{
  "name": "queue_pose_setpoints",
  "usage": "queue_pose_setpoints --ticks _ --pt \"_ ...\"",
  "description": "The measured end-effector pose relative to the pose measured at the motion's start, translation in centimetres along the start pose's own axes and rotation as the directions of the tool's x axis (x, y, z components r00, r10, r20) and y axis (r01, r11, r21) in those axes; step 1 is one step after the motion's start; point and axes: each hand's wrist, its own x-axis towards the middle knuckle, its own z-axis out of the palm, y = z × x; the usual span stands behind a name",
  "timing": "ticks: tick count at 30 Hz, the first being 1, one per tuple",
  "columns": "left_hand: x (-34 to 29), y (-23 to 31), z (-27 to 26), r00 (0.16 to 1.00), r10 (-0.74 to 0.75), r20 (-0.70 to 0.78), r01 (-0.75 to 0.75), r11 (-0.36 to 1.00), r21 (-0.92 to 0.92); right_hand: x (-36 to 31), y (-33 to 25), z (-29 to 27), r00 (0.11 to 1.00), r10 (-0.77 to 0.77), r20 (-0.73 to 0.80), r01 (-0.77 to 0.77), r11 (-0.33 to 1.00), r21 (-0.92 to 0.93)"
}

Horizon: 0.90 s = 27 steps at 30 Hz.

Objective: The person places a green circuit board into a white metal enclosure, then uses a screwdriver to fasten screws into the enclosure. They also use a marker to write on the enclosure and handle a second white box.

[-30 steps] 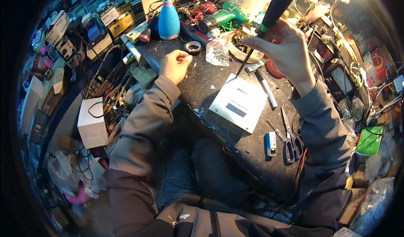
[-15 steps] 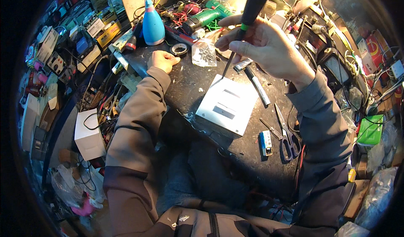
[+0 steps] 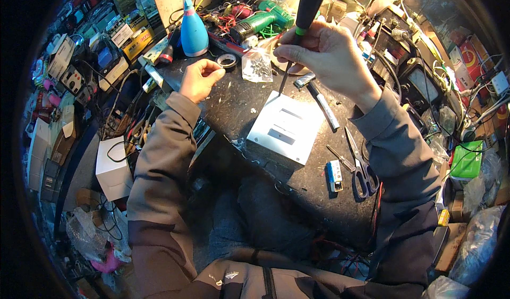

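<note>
Right hand (image 3: 326,52) grips screwdriver (image 3: 307,12), tip on white box (image 3: 287,127) at its 12 o'clock corner | left hand (image 3: 199,78) pinched shut, contents unclear, 10 o'clock | box mid-desk (image 3: 234,105) | screw work looks underway

Small clear plastic bag (image 3: 257,65) is lying on the dark bench just right of the tape roll. White cardboard box (image 3: 112,169) is sitting low at the left, a black cable looping over its top. Yellow box (image 3: 137,43) is standing among the left-side clutter, a white labelled box (image 3: 122,33) just beside it. Green packet (image 3: 467,160) is lying at the right edge. Red cartons (image 3: 472,52) are standing upper right; crinkled clear bags (image 3: 481,240) are piling up lower right
</note>
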Motion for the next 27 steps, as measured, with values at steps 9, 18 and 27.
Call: queue_pose_setpoints --ticks 9,18,27 --pt "-5.6 7.5 5.3 0.984 0.046 0.171 0.025 0.918 -0.395 0.2 0.1 0.3 0.998 -0.052 0.034 0.051 0.998 0.034" --pt "-8.3 9.2 7.2 0.985 0.133 0.110 -0.091 0.940 -0.330 0.3 0.2 -0.5 0.997 -0.076 0.006 0.076 0.996 -0.046" --pt "-9.1 10.4 7.2 0.968 0.232 0.100 -0.203 0.949 -0.241 -1.6 -3.0 -1.5 0.961 -0.275 0.005 0.274 0.957 0.099"
